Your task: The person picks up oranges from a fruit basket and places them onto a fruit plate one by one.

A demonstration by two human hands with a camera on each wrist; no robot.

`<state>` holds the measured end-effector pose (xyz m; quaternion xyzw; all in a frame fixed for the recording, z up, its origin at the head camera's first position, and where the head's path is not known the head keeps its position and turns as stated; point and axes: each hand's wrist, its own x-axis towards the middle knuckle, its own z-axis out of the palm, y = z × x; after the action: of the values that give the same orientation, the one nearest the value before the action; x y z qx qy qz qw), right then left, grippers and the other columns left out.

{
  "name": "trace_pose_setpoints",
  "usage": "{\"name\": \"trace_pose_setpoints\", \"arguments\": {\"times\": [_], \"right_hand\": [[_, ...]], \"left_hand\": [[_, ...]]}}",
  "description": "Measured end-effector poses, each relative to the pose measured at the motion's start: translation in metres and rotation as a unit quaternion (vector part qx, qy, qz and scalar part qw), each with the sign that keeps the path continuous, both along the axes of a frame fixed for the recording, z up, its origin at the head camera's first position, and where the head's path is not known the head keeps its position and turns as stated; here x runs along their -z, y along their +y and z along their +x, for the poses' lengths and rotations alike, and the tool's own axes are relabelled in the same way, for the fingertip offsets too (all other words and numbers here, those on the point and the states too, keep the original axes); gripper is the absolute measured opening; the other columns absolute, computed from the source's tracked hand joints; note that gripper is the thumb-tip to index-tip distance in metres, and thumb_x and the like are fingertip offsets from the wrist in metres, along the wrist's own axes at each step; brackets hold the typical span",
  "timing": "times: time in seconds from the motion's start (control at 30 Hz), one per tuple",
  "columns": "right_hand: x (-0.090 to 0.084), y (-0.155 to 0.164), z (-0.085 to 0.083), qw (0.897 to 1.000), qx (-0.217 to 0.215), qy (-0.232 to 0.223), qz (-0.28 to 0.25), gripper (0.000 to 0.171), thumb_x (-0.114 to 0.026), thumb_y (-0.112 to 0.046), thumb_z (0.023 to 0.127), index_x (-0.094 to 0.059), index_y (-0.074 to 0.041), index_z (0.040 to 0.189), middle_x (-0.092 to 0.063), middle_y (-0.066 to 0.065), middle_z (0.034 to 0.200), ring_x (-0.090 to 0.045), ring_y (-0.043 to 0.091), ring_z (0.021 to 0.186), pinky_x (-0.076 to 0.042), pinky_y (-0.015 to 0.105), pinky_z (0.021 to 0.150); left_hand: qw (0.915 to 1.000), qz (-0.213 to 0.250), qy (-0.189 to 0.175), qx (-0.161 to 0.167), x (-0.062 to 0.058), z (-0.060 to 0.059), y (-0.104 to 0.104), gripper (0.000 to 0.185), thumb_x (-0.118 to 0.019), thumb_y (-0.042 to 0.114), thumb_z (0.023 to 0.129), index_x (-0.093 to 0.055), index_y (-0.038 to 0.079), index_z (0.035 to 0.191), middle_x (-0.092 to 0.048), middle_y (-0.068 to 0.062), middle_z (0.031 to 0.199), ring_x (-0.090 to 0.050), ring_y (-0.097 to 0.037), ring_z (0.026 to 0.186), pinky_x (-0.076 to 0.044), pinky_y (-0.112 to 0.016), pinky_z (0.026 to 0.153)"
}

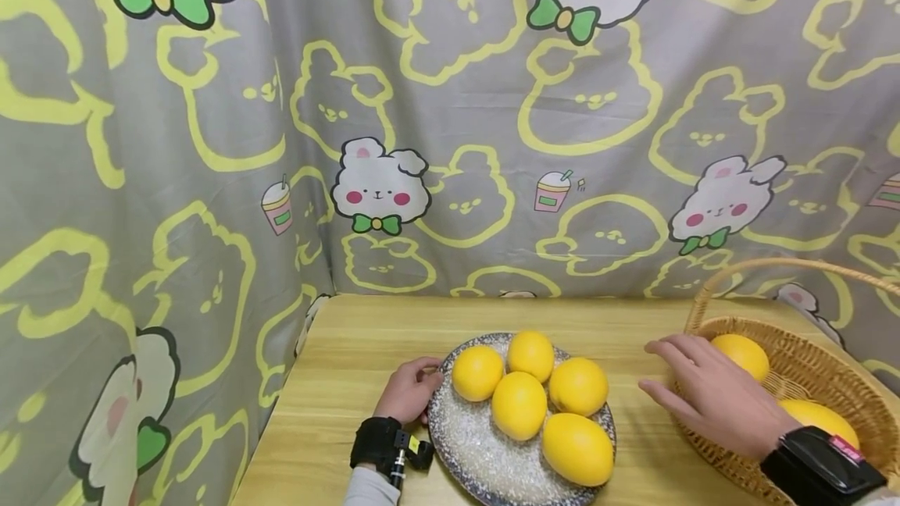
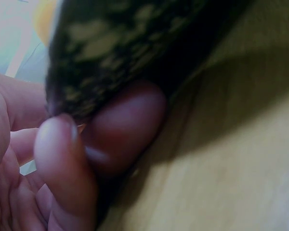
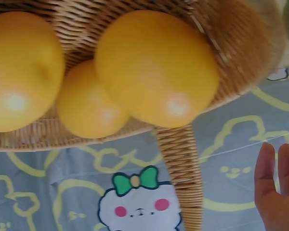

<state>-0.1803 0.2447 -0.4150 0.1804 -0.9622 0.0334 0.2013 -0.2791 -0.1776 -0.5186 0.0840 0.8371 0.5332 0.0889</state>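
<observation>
With its fingers at the left rim, my left hand point(image 1: 409, 390) grips a round speckled grey plate point(image 1: 464, 440). The left wrist view shows fingertips point(image 2: 130, 120) tucked under the dark underside of that plate. Several smooth yellow fruits, among them an oval one point(image 1: 578, 449), lie on its right and far parts. My right hand point(image 1: 717, 397) hovers with spread fingers over the left rim of a wicker basket point(image 1: 833, 373), holding nothing. Inside the basket are more yellow fruits point(image 3: 156, 67), partly hidden by the hand and wrist in the head view.
Both plate and basket stand on a light wooden table point(image 1: 380, 326). The arched basket handle point(image 1: 794, 262) rises at the right. A grey curtain point(image 1: 464, 123) with yellow outlines and cartoon bunnies hangs behind and along the left side.
</observation>
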Motion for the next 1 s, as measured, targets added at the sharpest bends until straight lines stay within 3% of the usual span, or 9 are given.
{"name": "trace_pose_setpoints", "arguments": {"times": [0.3,0.43,0.57,0.67,1.0], "right_hand": [[0.003,0.029,-0.002,0.999,0.028,-0.02,-0.024,0.042,-0.073,-0.041,0.096,-0.062,-0.014,0.126,-0.063,0.01,0.122,-0.061,0.031,0.108,-0.055,0.048,0.086],[0.007,0.047,-0.006,0.996,0.055,-0.063,-0.044,0.041,-0.07,-0.044,0.098,-0.063,-0.013,0.124,-0.06,0.018,0.126,-0.059,0.04,0.111,-0.053,0.055,0.086],[0.012,0.065,-0.01,0.986,0.099,-0.128,-0.043,0.054,-0.06,-0.054,0.101,-0.059,-0.009,0.129,-0.055,0.025,0.128,-0.054,0.047,0.112,-0.051,0.059,0.086],[0.017,0.077,-0.01,0.981,0.118,-0.153,-0.025,0.063,-0.057,-0.058,0.101,-0.056,-0.004,0.133,-0.054,0.028,0.126,-0.054,0.049,0.11,-0.051,0.058,0.084],[0.027,0.093,-0.013,0.98,0.131,-0.147,0.018,0.059,-0.066,-0.055,0.097,-0.059,-0.005,0.128,-0.06,0.023,0.113,-0.06,0.041,0.093,-0.051,0.051,0.073]], "left_hand": [[1.0,0.002,-0.003,-0.001,0.001,0.0,-0.001,0.038,-0.061,0.025,0.104,-0.064,0.01,0.139,-0.068,-0.008,0.093,-0.048,-0.01,0.045,-0.052,-0.027,0.043],[1.0,0.001,-0.006,-0.004,0.002,-0.001,-0.001,0.038,-0.061,0.026,0.104,-0.064,0.011,0.138,-0.067,-0.007,0.091,-0.049,-0.01,0.044,-0.052,-0.027,0.043],[1.0,-0.001,-0.006,-0.004,0.003,-0.002,-0.001,0.038,-0.061,0.027,0.104,-0.064,0.011,0.138,-0.067,-0.007,0.09,-0.049,-0.01,0.044,-0.052,-0.027,0.042],[1.0,-0.001,-0.005,-0.002,0.003,-0.002,0.0,0.038,-0.061,0.027,0.104,-0.064,0.011,0.139,-0.068,-0.008,0.091,-0.05,-0.01,0.045,-0.052,-0.027,0.043],[1.0,-0.003,-0.004,-0.001,0.001,-0.001,0.0,0.039,-0.061,0.027,0.104,-0.064,0.011,0.139,-0.069,-0.008,0.093,-0.05,-0.011,0.045,-0.053,-0.028,0.043]]}}
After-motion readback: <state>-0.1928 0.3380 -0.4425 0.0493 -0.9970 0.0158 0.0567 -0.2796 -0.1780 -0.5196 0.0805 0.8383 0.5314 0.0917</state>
